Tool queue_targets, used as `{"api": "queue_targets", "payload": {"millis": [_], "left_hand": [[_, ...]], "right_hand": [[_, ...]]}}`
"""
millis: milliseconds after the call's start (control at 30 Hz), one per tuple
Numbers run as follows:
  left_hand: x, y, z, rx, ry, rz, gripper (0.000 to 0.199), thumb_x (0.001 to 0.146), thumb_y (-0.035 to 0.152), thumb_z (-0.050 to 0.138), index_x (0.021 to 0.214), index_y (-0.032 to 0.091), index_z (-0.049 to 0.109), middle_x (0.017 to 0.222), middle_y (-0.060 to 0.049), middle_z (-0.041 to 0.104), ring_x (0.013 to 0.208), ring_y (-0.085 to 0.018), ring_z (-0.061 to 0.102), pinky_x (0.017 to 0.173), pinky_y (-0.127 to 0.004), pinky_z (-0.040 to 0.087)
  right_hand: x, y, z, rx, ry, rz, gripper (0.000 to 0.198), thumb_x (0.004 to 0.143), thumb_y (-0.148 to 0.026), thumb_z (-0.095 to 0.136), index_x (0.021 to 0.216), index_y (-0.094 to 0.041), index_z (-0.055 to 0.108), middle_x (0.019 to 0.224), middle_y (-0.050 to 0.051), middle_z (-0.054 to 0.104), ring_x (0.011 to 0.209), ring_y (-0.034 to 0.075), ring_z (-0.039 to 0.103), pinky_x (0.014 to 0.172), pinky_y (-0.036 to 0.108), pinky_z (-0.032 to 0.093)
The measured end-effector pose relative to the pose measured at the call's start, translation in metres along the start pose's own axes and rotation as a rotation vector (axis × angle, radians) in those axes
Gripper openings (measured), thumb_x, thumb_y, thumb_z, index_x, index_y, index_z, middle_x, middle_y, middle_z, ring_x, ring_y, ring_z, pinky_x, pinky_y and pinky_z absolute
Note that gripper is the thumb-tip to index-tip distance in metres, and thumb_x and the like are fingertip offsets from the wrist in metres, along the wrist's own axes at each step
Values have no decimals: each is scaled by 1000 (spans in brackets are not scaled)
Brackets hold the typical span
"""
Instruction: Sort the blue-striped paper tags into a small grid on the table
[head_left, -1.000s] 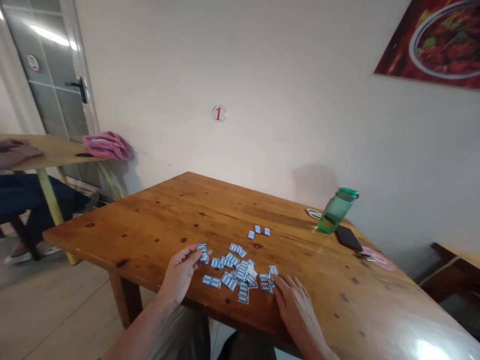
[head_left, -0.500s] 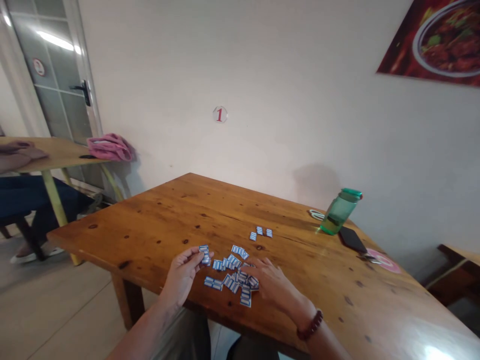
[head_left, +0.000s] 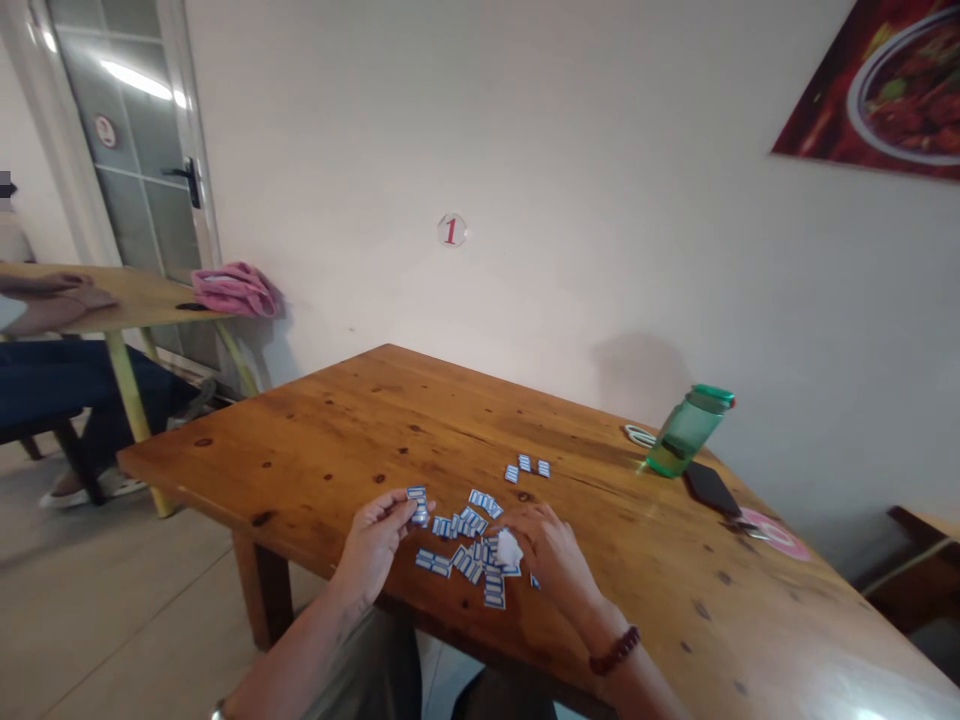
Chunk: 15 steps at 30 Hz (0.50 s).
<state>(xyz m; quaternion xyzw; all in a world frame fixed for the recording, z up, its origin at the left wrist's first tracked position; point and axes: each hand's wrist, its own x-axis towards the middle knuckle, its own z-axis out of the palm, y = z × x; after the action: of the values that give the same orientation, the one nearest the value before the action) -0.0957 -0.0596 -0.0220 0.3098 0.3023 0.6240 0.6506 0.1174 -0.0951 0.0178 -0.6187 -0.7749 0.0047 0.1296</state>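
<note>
My left hand [head_left: 375, 535] pinches a few small blue-and-white cards [head_left: 417, 503] between thumb and fingers, just above the table's near edge. A loose pile of similar cards [head_left: 469, 566] lies spread in front of me, overlapping in short rows. Over the right side of this pile, my right hand [head_left: 547, 545] has its fingers bent around a small white piece [head_left: 510, 550], which looks like a card showing a plain face. Its fingertips are partly hidden. Three separate cards [head_left: 524, 463] lie farther back on the wooden table [head_left: 360, 420].
A green bottle [head_left: 690, 430] stands at the back right, near a white coiled cable [head_left: 639, 435], a black phone [head_left: 711, 490], keys [head_left: 746, 526] and a pink disc [head_left: 780, 535]. Another person's arm [head_left: 45, 284] rests on a table at the left beside pink cloth [head_left: 236, 290].
My right hand has lifted a white piece from the pile, its fingers now curled around it. My left hand still holds its cards. The view has shifted slightly left.
</note>
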Motion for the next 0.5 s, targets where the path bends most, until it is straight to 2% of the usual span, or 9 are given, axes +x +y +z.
{"api": "queue_targets", "payload": {"millis": [133, 267, 400, 500], "left_hand": [[1, 0, -1, 18, 3, 7, 25, 50, 26, 78, 66, 12, 66, 65, -6, 69, 65, -16, 64, 63, -24, 47], [1, 0, -1, 23, 2, 19, 24, 49, 26, 78, 65, 12, 66, 66, -6, 69, 62, -17, 63, 61, -25, 47], [0, 1, 0, 18, 2, 14, 24, 48, 25, 79, 64, 12, 66, 64, -5, 69, 63, -16, 63, 61, -22, 47], [0, 1, 0, 2, -3, 2, 24, 48, 26, 79, 64, 13, 66, 63, -4, 69, 64, -15, 64, 63, -22, 47]], "right_hand": [[-17, 11, -3, -71, 93, 95, 29, 86, -18, 38, 97, -28, 63, 104, 3, 63, 97, 20, 50, 75, 30, 38], [-38, 15, 0, -186, 22, 184, 33, 78, -9, 39, 94, -26, 63, 102, 5, 62, 98, 23, 50, 78, 35, 35], [-36, 9, 2, -37, -13, 109, 33, 80, -16, 40, 106, -25, 57, 111, 4, 58, 104, 21, 47, 83, 32, 35], [-24, 2, 2, 63, -55, 19, 29, 80, -20, 42, 103, -23, 59, 114, 4, 57, 105, 20, 47, 84, 29, 35]]}}
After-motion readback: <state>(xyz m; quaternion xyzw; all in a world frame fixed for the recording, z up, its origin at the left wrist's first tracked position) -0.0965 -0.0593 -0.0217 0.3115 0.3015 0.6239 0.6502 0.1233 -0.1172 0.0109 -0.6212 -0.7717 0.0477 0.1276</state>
